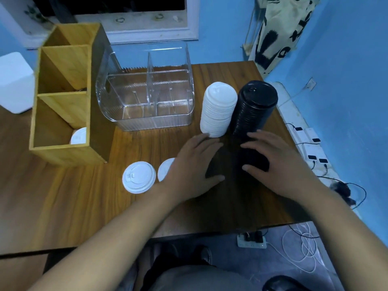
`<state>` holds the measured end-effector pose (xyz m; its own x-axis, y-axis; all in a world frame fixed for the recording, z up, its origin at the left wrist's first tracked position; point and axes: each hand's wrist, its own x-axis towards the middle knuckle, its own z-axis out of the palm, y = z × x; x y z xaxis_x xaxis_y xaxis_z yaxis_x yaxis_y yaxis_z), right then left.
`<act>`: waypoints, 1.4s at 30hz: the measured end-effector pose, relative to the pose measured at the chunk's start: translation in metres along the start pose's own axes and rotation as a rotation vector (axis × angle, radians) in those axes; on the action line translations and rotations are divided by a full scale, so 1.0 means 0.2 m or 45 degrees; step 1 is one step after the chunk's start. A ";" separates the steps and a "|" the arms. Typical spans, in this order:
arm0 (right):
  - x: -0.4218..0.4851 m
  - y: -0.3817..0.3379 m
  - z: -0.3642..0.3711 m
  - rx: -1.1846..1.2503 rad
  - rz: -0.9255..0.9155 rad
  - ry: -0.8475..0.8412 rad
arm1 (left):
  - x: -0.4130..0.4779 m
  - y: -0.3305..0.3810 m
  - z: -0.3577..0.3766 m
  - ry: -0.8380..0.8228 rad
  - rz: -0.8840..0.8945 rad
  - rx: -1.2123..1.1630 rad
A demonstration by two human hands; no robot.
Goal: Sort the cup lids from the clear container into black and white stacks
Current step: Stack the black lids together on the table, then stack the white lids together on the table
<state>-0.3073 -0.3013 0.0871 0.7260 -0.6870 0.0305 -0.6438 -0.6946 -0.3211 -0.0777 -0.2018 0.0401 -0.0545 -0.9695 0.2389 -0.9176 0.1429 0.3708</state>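
1. Blue-walled room; brown wood-grain tabletop carries everything.
2. Tall three-compartment wooden organizer at left, with one white lid in its nearest compartment.
3. Clear ribbed plastic container with dividers stands just right of the organizer.
4. Tall stack of white plastic cup lids and taller stack of black plastic cup lids stand right of the container, touching side by side.
5. Left hand: palm down, fingers straight and spread, released, fingertips at the white stack's base.
6. Right hand: fingers bent over a blurred black shape; can't tell if it grips.
7. Two loose white lids lie flat near the left hand, the second partly hidden by it.
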 end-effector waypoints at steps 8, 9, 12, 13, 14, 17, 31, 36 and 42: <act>0.14 -0.43 0.31 0.237 -0.244 -0.229 | -0.58 -0.42 -0.36 0.004 -0.463 0.007; 0.17 -0.47 0.34 0.247 -0.255 -0.243 | -0.62 -0.44 -0.36 -0.006 -0.493 -0.006; 0.23 -0.53 0.39 0.197 -0.274 -0.253 | -0.68 -0.47 -0.33 0.006 -0.521 -0.052; 0.24 -0.54 0.40 0.192 -0.282 -0.251 | -0.69 -0.47 -0.32 0.034 -0.519 -0.064; 0.25 -0.54 0.41 0.191 -0.288 -0.249 | -0.69 -0.46 -0.31 0.064 -0.519 -0.068; 0.28 -0.56 0.44 0.186 -0.294 -0.227 | -0.69 -0.45 -0.28 0.118 -0.544 -0.089; 0.24 -0.58 0.47 0.247 -0.246 -0.155 | -0.70 -0.42 -0.23 0.165 -0.631 -0.096; 0.24 -0.47 0.36 0.442 -0.162 -0.114 | -0.63 -0.38 -0.20 0.101 -0.577 -0.146; 0.26 -0.48 0.32 0.444 -0.361 -0.258 | -0.51 -0.26 -0.13 0.118 -0.516 -0.152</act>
<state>-0.1929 -0.2563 0.0579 0.9156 -0.4018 -0.0111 -0.3199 -0.7116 -0.6255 -0.0138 -0.1048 0.0197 0.3413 -0.9309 0.1298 -0.8052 -0.2183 0.5514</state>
